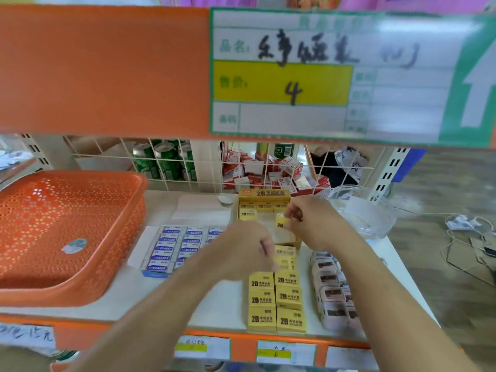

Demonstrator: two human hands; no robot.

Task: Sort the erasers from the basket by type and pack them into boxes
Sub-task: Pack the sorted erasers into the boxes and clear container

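One orange perforated plastic basket (80,291), left; six yellow-wrapped 2B erasers (261,299) countable, lower centre.
Right hand (314,224) pinches another yellow eraser (280,222) over open yellow cardboard box (264,196); left hand (241,251) grip blurred, can't tell.

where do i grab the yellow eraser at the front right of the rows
Come from the front, near the shelf edge. The front right yellow eraser lies flat with neighbours tight against its left and back, so only its front and right sides are free. Probably lift the front edge, then pinch top and bottom.
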